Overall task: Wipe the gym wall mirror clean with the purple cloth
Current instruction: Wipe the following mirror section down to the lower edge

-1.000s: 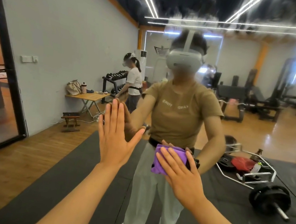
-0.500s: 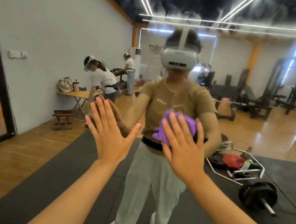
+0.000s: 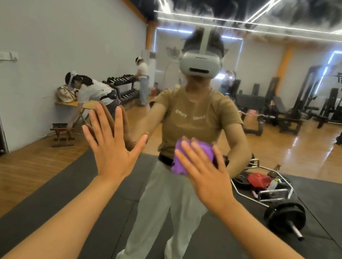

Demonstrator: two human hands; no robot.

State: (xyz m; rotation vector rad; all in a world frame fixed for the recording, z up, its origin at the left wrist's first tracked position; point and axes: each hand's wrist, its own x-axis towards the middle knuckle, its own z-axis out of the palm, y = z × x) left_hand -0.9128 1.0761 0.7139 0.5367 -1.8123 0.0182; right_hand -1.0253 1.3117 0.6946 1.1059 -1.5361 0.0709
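- Mirror (image 3: 48, 22): fills the view; reflects a gym room and the person facing it. Taken as the landmark for all entries.
- Left hand (image 3: 111, 146): flat on the mirror, left of centre, fingers straight and spread, pointing up; meets its own reflection palm to palm. Grip apart, holding nothing.
- Right hand (image 3: 205, 174): on the mirror right of the left hand and slightly lower, fingers straight and spread, pressing the cloth against the glass. Grip apart, fingers laid flat over the cloth rather than curled round it.
- Cloth (image 3: 193, 154): purple, bunched, trapped between the right palm and the mirror; shows above and left of the fingers, over the reflected waist.
- Reflected person (image 3: 198, 115): centre of the mirror, tan T-shirt, light trousers, white headset, both arms reaching forward.
- Barbell frame (image 3: 271, 191): in the mirror's lower right, lying on a black mat, with a red item and a bottle inside it and a plate at one end.
- Worktop (image 3: 74, 105): in the mirror's left part by the grey wall, a bag on it; a person in white bends over it.
- Dumbbell rack (image 3: 123, 84): deeper in the reflection, beyond the worktop, a second person standing beside it.
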